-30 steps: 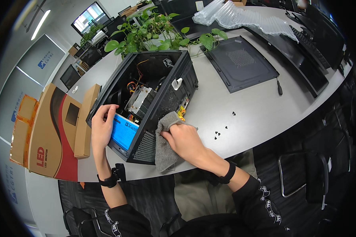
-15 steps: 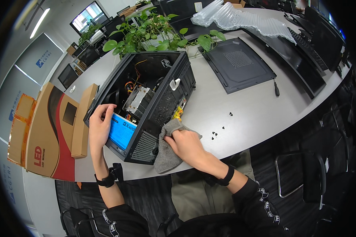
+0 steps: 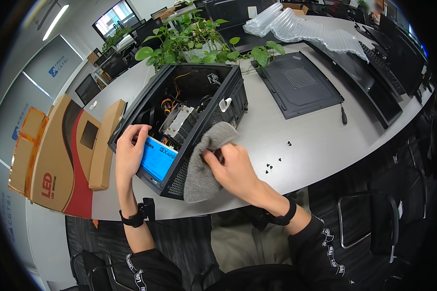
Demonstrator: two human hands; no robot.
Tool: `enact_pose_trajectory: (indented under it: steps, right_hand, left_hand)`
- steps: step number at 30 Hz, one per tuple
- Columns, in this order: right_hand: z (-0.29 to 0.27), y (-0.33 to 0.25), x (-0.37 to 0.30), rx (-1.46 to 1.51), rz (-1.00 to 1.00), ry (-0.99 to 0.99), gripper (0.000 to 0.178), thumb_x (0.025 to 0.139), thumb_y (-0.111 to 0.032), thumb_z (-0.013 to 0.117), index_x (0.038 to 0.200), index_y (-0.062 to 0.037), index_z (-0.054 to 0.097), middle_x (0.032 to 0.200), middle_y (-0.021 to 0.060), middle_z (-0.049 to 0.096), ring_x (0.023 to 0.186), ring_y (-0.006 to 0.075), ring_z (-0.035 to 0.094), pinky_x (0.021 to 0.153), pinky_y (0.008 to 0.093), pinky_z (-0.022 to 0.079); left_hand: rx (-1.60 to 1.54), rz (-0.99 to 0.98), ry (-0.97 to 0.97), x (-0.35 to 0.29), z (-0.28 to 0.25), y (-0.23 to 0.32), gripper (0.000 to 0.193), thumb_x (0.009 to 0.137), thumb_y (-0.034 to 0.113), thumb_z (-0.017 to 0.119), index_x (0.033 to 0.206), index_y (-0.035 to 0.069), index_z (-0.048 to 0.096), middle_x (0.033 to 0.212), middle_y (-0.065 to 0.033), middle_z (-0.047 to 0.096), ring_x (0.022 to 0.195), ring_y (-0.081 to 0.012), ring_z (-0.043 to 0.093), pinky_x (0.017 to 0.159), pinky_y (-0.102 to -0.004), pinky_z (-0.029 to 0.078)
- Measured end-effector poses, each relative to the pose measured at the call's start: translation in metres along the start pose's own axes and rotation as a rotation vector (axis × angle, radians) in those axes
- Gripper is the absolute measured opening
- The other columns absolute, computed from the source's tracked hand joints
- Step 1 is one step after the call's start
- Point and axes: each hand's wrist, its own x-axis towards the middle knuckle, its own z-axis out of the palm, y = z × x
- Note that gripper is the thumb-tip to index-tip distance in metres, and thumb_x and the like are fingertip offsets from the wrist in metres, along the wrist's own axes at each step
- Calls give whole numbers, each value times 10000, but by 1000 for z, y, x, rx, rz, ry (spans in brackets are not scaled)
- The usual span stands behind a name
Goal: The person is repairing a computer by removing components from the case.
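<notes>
Grey tabletop (image 3: 258, 128): open computer case (image 3: 204, 116), blue-labelled unit (image 3: 156, 161) and wires (image 3: 167, 104) inside

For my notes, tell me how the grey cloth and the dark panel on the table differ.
The grey cloth is crumpled and fuzzy; the dark panel is flat, with a perforated patch. The cloth is gripped in the right hand; the panel lies loose on the table.

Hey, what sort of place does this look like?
Probably an office: a pale desk holds an open computer case and, at the far right, a keyboard, with a metal-framed chair near its edge.
</notes>
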Motion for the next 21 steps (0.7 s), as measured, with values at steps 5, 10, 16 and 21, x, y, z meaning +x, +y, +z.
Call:
enact_pose_trajectory:
  steps: [5,10,16,21]
  right_hand:
    - [25,-12,8,-151,-165,32,240,1017,-150,601,1149,40,535,1018,245,694,785,456,695,656,519,561]
    - [21,-6,1,-201,-106,-77,266,1022,-154,590,1171,55,521,946,249,699,750,450,696,634,521,558]
    - [2,3,39,-254,-175,77,296,1018,-146,591,1196,74,504,903,261,700,763,463,691,663,524,556]
    - [-10,19,58,-262,-54,110,294,1016,-134,588,1190,82,490,929,286,700,846,501,684,726,570,539]
  left_hand:
    - [-9,36,11,2,0,-3,317,1050,276,620,1101,-12,742,885,-64,644,784,-129,587,739,-291,480]
    - [12,20,-6,3,-1,0,307,1047,267,625,1104,-11,741,886,-62,647,784,-128,589,740,-288,483]
    - [-4,-7,8,1,-1,1,313,1045,272,627,1111,-11,742,895,-72,677,770,-132,609,740,-297,497]
    - [24,29,1,2,-3,0,314,1054,273,618,1116,-8,742,898,-71,683,773,-133,618,740,-300,501]
